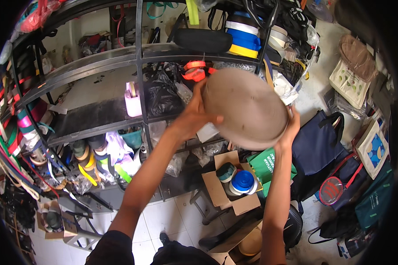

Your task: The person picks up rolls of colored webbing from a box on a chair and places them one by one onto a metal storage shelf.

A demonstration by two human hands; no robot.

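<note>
Between both hands I hold up a large, thick, round beige roll [250, 108], slightly blurred, which looks like wound webbing. My left hand [193, 115] grips its left edge, the thumb lying on the flat face. On the lower right edge is my right hand [289, 131], closed around the rim with its fingers partly hidden. Behind the roll stands a black metal shelf rack [140, 57]. Bright orange strap [194, 71] lies on the shelf just past my left hand. Under the roll sits an open cardboard box [214, 187] holding blue and dark rolls [243, 181].
Blue, white and yellow rolls [243, 39] are stacked on the upper shelf beside a black pouch [203, 41]. A pink tape dispenser [132, 99] stands on the middle shelf. Colourful straps [13, 132] hang at the left. Bags, including a navy one [316, 143], crowd the right side.
</note>
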